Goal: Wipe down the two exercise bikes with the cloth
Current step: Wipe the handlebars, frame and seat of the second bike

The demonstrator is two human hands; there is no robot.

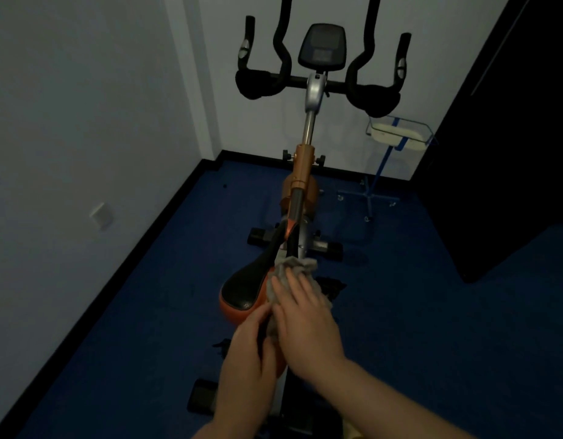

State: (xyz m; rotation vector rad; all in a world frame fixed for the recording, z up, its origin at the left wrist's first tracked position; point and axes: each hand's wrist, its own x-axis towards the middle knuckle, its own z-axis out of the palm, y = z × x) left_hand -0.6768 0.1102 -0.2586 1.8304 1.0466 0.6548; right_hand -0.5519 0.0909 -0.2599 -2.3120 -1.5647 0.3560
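The grey cloth point(289, 277) is spread over the right side of the saddle point(245, 286) of the orange exercise bike point(302, 172) and is pressed flat under the right hand point(302, 324), whose fingers point(286, 288) are kept straight, apparently so that a broad patch is wiped at once. The rear of the saddle is gripped by the curled left hand point(245, 353), probably to steady it. The second bike is not seen.

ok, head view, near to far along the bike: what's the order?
Left hand → right hand pressing grey cloth on the saddle → orange post clamp → silver stem → console.
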